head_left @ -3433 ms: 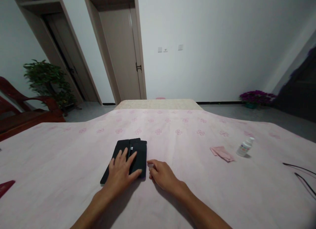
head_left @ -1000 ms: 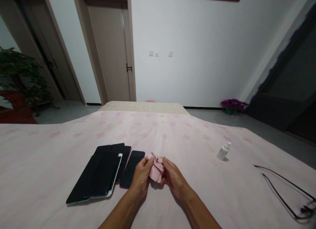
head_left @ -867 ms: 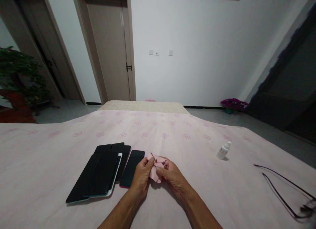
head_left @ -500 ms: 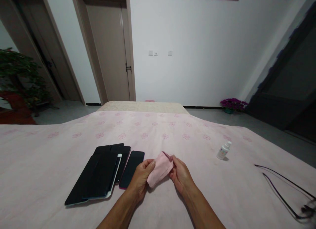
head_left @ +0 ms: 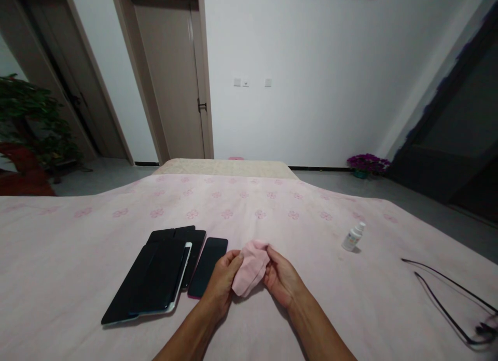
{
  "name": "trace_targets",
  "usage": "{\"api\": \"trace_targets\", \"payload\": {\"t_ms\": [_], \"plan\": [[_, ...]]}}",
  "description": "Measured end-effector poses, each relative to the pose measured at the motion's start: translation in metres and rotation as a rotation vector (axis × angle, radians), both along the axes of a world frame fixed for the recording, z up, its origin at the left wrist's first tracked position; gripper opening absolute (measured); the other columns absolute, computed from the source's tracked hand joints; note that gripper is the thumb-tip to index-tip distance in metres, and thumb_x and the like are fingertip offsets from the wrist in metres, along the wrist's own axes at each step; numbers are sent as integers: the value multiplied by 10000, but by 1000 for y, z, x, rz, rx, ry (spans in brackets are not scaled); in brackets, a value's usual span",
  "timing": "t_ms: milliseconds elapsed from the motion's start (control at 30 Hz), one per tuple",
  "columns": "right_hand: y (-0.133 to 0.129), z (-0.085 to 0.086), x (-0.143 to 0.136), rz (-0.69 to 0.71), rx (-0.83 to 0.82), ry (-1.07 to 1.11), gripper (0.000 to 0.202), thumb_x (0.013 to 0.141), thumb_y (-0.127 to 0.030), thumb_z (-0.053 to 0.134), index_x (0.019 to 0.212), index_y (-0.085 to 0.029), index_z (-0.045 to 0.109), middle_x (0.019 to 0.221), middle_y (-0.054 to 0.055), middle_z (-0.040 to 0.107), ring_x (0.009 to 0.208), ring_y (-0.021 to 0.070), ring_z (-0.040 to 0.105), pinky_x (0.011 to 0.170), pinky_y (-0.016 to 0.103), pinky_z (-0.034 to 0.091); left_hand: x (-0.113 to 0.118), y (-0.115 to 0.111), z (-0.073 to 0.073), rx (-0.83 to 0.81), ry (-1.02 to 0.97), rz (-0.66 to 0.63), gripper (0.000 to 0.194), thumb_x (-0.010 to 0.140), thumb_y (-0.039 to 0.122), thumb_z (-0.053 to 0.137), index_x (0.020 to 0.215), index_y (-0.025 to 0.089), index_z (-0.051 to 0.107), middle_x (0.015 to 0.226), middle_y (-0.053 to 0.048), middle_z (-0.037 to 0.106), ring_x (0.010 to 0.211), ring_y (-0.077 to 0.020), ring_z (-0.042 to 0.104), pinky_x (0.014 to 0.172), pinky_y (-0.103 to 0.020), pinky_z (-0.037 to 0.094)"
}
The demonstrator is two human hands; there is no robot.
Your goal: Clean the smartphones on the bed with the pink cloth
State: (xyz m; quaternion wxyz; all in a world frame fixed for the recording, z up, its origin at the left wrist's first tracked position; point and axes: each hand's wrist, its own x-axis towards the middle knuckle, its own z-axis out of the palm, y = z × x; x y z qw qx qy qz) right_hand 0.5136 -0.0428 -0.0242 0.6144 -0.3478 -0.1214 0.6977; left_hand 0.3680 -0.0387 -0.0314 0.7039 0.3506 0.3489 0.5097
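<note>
A small pink cloth (head_left: 251, 265) is held between both my hands just above the pink flowered bedsheet (head_left: 272, 205). My left hand (head_left: 221, 280) pinches its left edge and my right hand (head_left: 282, 275) grips its right side. Just left of my left hand lies a black phone (head_left: 208, 265) with a dark screen. Further left lies a stack of dark tablets and phones (head_left: 157, 278), one with a white edge.
A small white bottle (head_left: 353, 237) lies on the sheet to the right. Black glasses (head_left: 451, 304) rest near the right edge. Beyond the bed are two doors (head_left: 175, 81), a green plant (head_left: 35, 122) at left and purple flowers (head_left: 368, 164) by the wall.
Earlier my hands lay on the dark devices and the cloth lay beside the bottle. The cloth has since come between both hands, crumpled, then spread out and folded flatter.
</note>
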Motion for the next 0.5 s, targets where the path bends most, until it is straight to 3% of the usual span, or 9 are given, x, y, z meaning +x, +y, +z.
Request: {"api": "trace_targets", "payload": {"t_ms": [200, 300, 367, 433, 500], "plan": [[6, 5, 7, -123, 66, 61, 196, 867, -286, 645, 1018, -173, 702, 1008, 74, 765, 929, 222, 724, 783, 346, 595, 3, -4, 0, 192, 207, 351, 435, 716, 239, 821, 1132, 222, 696, 1202, -82, 645, 1123, -219, 591, 961, -287, 432], [5, 6, 7, -180, 103, 39, 223, 848, -298, 681, 1048, -202, 691, 1036, 56, 759, 973, 224, 715, 804, 353, 594, 3, -11, 4, 307, 317, 458, 360, 736, 242, 804, 1088, 240, 727, 1186, -70, 648, 1111, -219, 576, 965, -273, 412], [4, 6, 4, -186, 106, 56, 192, 848, -295, 687, 1025, -220, 686, 1019, 38, 760, 920, 205, 721, 770, 335, 594, 4, -15, 7, 256, 343, 414, 308, 754, 314, 797, 1041, 214, 746, 1063, -79, 689, 985, -221, 612, 864, -272, 445], [2, 6, -1, -168, 122, 84, 151, 844, -287, 694, 983, -230, 686, 995, 23, 762, 854, 183, 721, 735, 312, 588, 7, -17, 10, 137, 273, 268, 376, 758, 439, 787, 1027, 178, 753, 950, -91, 717, 839, -215, 634, 747, -277, 461], [-1, 7, -7, -130, 141, 94, 152, 828, -293, 710, 964, -228, 690, 978, 21, 762, 831, 179, 715, 718, 304, 581, 10, -16, 13, 35, 103, 95, 509, 761, 568, 749, 1056, 152, 748, 954, -113, 734, 815, -221, 652, 724, -289, 474]]}}
